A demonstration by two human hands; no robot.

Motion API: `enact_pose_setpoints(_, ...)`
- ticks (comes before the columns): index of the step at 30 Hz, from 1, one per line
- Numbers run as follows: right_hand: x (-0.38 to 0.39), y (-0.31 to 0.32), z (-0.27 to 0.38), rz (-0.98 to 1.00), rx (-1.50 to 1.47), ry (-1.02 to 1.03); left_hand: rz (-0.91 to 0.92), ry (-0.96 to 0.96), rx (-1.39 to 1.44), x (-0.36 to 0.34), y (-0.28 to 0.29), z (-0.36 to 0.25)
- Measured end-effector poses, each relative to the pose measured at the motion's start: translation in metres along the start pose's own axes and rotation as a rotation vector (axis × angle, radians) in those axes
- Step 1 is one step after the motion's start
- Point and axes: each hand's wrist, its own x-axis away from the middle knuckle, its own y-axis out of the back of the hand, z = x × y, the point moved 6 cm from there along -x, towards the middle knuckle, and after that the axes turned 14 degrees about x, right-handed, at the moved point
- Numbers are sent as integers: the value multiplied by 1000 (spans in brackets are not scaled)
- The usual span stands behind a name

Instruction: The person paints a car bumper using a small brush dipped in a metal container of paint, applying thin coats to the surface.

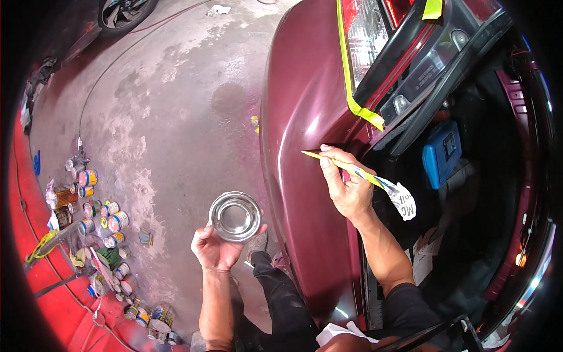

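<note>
My left hand [218, 251] holds up a small round metal bowl [236, 218], its fingers around the underside. Its shiny inside faces me; any thin liquid in it is hard to make out. Beside it, on the right, curves the maroon rear body panel [305, 205] of a car. Over this panel my right hand [352, 193] pinches a narrow, pointed yellow strip [368, 176], whose wider printed white end hangs out behind the hand. The strip's tip points left, close over the panel; I cannot tell whether it touches. Yellow-green masking tape [350, 97] edges the tail light [365, 41].
Several paint cans [117, 222] crowd the floor at the left, next to a red surface [53, 281]. A hose [88, 88] runs across the concrete floor. In the open trunk at the right lies a blue case [441, 154]. Another vehicle's wheel [122, 14] shows at the top left.
</note>
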Motion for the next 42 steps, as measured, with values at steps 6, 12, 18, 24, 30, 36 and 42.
enact_pose_setpoints(6, 1, 1, -1, -19, 12, 38, 5, 0, 0, -1, 2, 1)
enact_pose_setpoints(12, 2, 1, -1, -11, -13, 11, -12, -18, 8, 0, 4, -1)
enact_pose_setpoints(18, 10, -1, -17, -34, -369, -185, 24, -13, 8, 1, 0, -1)
enact_pose_setpoints(24, 6, 17, -31, -18, -602, -304, 23, -49, -42, 8, 6, -8)
enact_pose_setpoints(30, 7, 15, -28, 9, -560, -258, -62, -87, 12, 20, 22, -8)
enact_pose_setpoints(36, 10, 9, -15, 15, -485, -187, -38, -58, 74, 24, 18, -4)
enact_pose_setpoints(42, 29, -15, 2, 127, -207, -109, -34, -54, 83, 29, 21, -7)
